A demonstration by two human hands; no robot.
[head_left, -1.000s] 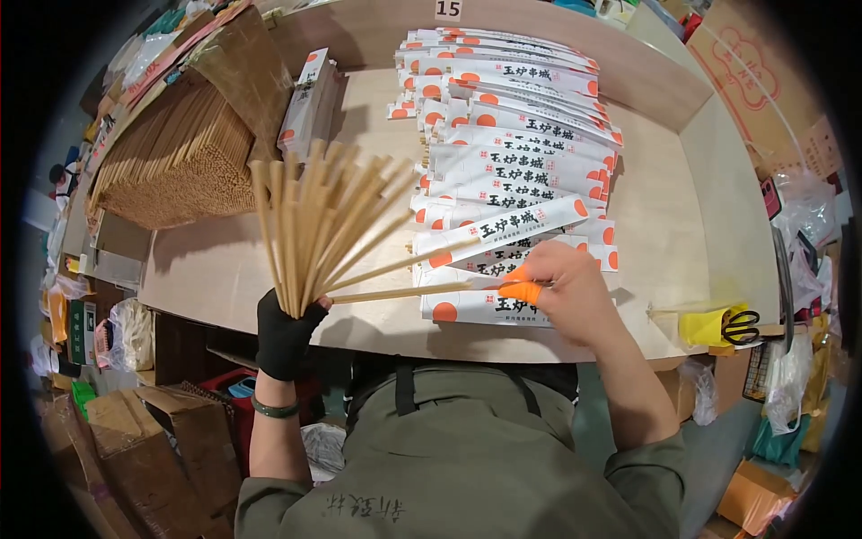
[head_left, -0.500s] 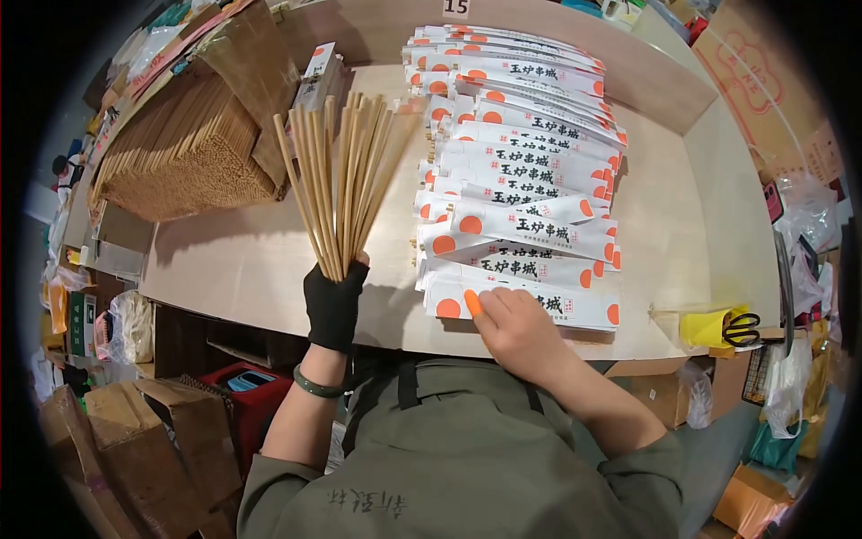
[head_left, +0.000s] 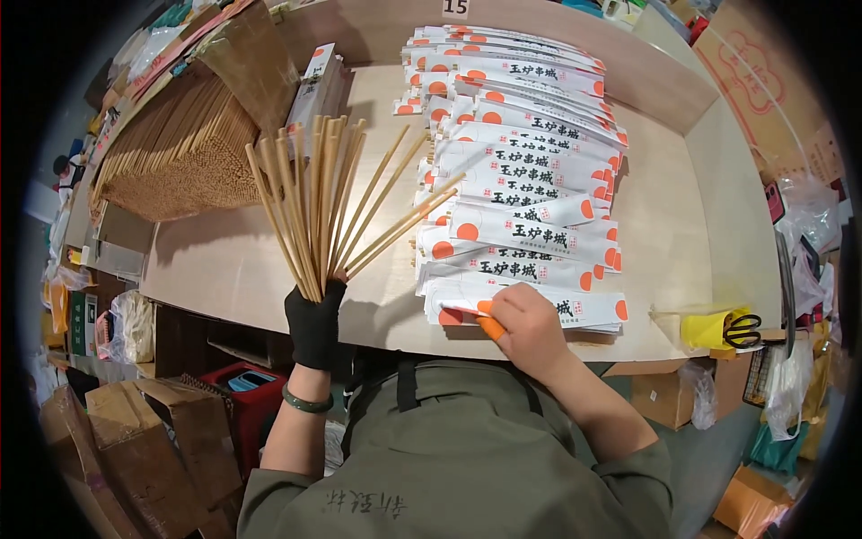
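My left hand [head_left: 314, 325], in a black fingerless glove, is closed round the lower ends of a bundle of wooden chopsticks [head_left: 319, 202]. The sticks fan upward, and a pair [head_left: 409, 222] leans far right, its tips over the left edge of the sleeves. My right hand [head_left: 530, 328] has orange covers on its fingers. It pinches the nearest white paper chopstick sleeve [head_left: 588, 312], marked with orange dots, at the front of a long overlapping pile [head_left: 530, 153]. Pale stick ends poke out of some sleeves' left ends.
An opened cardboard box [head_left: 193, 175] packed with chopsticks lies at the table's left. Behind the bundle stands a stack of sleeves [head_left: 316, 85]. Black-handled scissors [head_left: 742, 331] sit by a yellow packet [head_left: 705, 329] at the right front edge. A raised wooden wall [head_left: 359, 36] borders the back.
My left hand has moved slightly left and nearer to me. Its chopsticks have spread, with a pair now tilted right. My right hand has closed on the front sleeve, which has shifted slightly right.
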